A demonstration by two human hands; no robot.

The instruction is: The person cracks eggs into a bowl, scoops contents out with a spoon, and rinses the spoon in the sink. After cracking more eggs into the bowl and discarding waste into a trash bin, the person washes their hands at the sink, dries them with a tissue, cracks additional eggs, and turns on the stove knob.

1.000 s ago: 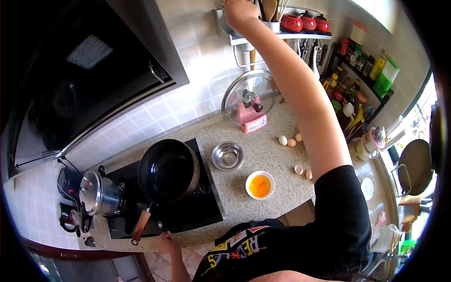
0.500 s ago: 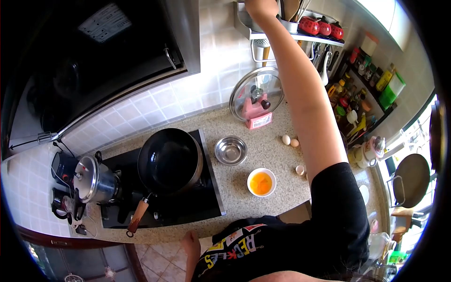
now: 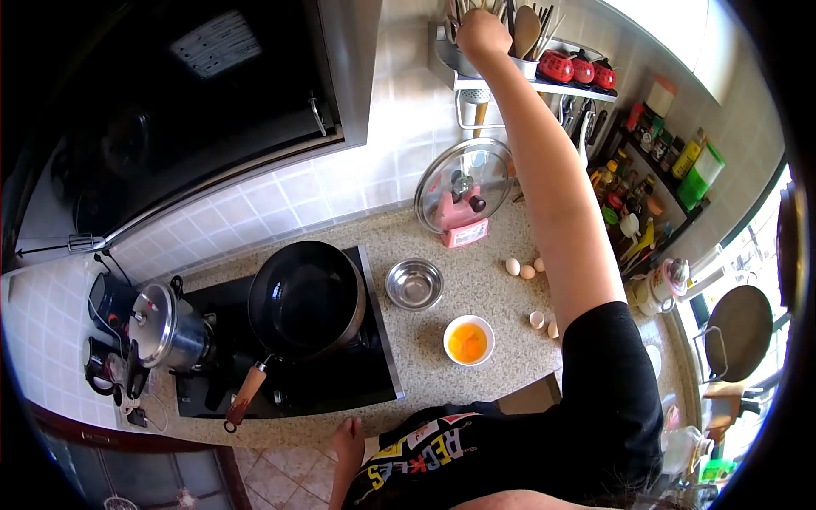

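My right hand (image 3: pixel 484 36) is raised to the wall shelf, among the chopsticks and spoons in a utensil holder (image 3: pixel 523 68). Its fingers look closed, but what they grip is hidden behind the hand. A wooden spoon (image 3: pixel 527 32) stands just right of it. My left hand (image 3: pixel 348 439) hangs low by the counter's front edge, fingers curled, with nothing seen in it. Below my right arm, a white bowl (image 3: pixel 468 341) holds cracked eggs with orange yolks. A steel bowl (image 3: pixel 414 284) stands behind it. Whole eggs (image 3: pixel 527 272) and broken eggshells (image 3: pixel 537 320) lie to the right.
A black wok (image 3: pixel 306 293) with a wooden handle sits on the stove (image 3: pixel 374 374), beside a pressure cooker (image 3: pixel 161 327). A glass lid (image 3: pixel 463 183) leans in a pink stand at the wall. Red jars (image 3: pixel 582 68) line the shelf; bottles (image 3: pixel 625 191) fill the right corner.
The view has tilted slightly upward, so my right hand and the utensils around it show more fully. My left hand appears a little farther into view. The bowls and wok have stayed in place.
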